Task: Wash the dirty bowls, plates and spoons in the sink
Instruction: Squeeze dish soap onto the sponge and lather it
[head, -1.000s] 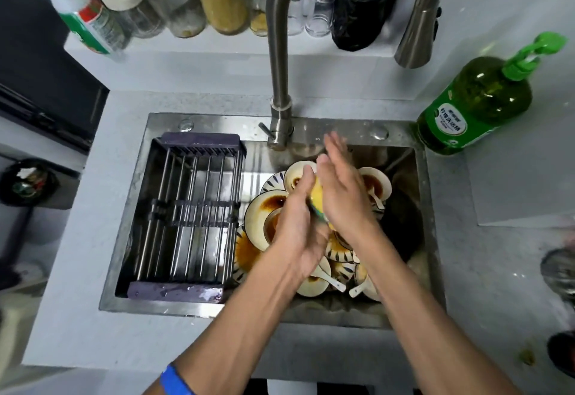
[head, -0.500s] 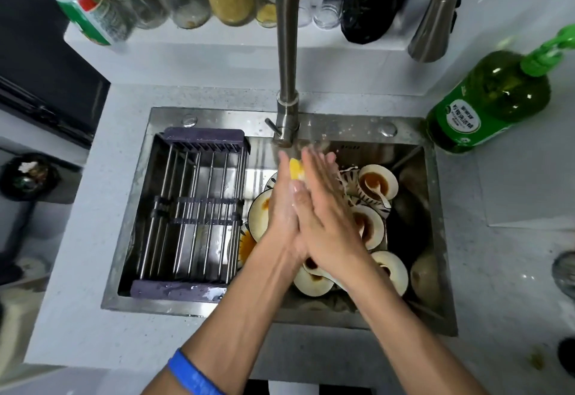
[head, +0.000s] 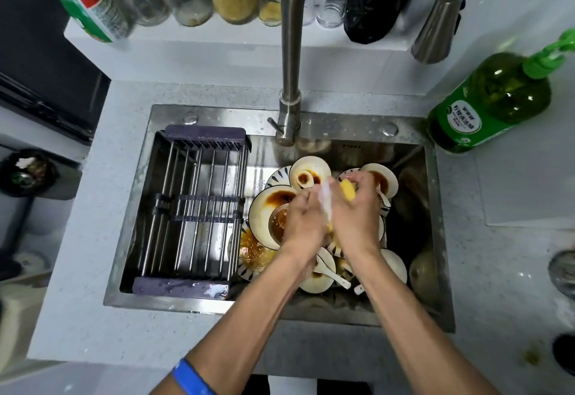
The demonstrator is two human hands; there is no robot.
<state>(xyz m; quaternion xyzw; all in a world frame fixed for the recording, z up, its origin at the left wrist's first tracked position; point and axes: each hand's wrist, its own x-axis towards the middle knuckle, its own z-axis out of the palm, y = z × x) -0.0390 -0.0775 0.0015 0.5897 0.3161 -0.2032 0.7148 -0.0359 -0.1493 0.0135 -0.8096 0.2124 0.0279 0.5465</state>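
Note:
A steel sink (head: 435, 239) holds a heap of dirty white bowls (head: 309, 173), patterned plates (head: 264, 217) smeared with brown sauce, and white spoons (head: 333, 274). Over the heap, my right hand (head: 354, 217) grips a yellow sponge (head: 348, 190). My left hand (head: 303, 223) presses against it from the left, fingers curled round the sponge, with white foam between the two hands.
A dark drying rack (head: 193, 211) fills the sink's left half. The tall tap (head: 291, 52) rises behind, its spray head (head: 441, 17) at upper right. A green soap bottle (head: 491, 105) stands on the right counter. Jars line the back ledge (head: 217, 36).
Both hands went from flat, palms pressed together around the sponge up near the tap, to curled around it lower and further right over the dishes. Foam now shows.

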